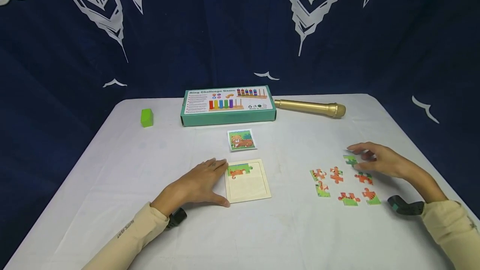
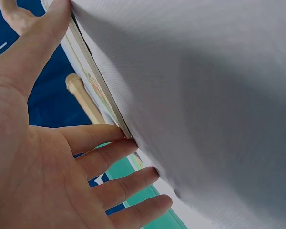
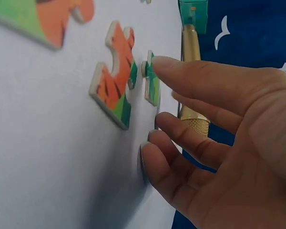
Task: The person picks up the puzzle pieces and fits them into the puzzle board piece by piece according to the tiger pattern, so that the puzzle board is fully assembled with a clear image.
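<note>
A dark blue curtain with white printed shapes (image 1: 210,32) is filling the whole back, and in front of it the broad surface under white cloth (image 1: 285,228) is carrying everything. At the far edge, a flat green-and-white "Ring Challenge Game" box (image 1: 228,105) is lying near the middle, and a gold, stick-shaped microphone (image 1: 311,107) is lying just to its right, round head pointing outward.

Now the hands! The left hand (image 1: 204,182) is spreading its fingers and thumb apart along the near-left side of a square, pale wooden puzzle tray (image 1: 249,186), index finger and thumb touching its edge. Over on the right, the right hand (image 1: 384,159) is arching low with thumb and fingers apart, gripping nothing.

The tray is sitting flat, with a joined green-and-orange section filling its upper left corner. Beyond it, a small square tiger picture card (image 1: 241,140) is lying by itself, and far left a bright green block (image 1: 147,118) is standing.

Smallest of all: a mostly green jigsaw piece (image 1: 350,160) is lying right between the right thumb and fingers; whether the thumb is touching it, I cannot tell. Six orange-and-green jigsaw pieces (image 1: 336,175) are lying scattered nearby.
</note>
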`<state>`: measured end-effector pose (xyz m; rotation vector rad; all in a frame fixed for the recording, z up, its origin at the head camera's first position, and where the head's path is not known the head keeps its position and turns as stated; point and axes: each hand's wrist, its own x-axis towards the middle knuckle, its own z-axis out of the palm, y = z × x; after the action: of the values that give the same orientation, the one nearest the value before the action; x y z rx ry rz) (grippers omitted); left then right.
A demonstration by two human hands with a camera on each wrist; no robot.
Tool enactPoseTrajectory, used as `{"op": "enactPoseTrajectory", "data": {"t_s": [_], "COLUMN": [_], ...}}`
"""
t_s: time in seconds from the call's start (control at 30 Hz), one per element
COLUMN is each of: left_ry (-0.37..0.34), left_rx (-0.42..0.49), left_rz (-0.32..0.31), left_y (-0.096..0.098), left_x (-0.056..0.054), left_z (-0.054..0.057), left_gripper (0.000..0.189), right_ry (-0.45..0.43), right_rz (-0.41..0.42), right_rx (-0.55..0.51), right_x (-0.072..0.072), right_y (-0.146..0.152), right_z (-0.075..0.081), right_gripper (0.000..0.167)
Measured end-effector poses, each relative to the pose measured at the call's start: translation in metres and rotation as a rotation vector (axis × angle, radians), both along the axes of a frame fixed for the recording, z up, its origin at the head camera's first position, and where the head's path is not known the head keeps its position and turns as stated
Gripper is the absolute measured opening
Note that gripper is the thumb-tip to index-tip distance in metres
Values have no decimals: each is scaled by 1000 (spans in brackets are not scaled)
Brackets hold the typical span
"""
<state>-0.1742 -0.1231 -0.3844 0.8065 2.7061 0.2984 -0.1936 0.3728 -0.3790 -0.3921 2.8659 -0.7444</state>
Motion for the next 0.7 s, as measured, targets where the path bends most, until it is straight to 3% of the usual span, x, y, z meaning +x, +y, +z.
{"op": "enactPoseTrajectory", "data": {"t_s": [0.4,0.7], "left_ry": [10,8], "left_rx": [12,23], "left_rz": [-14,-12], "left_y": [0,-1], "left_x": [0,0], "left_z": [-1,0], "left_gripper": [109,109], "right_ry": [15,-14], "right_rz": [7,-8], "right_rx": [42,24], "right_x": [-10,-12], "right_y": [-3,-3], "right_z": [-4,-6], "right_gripper": [44,44]}}
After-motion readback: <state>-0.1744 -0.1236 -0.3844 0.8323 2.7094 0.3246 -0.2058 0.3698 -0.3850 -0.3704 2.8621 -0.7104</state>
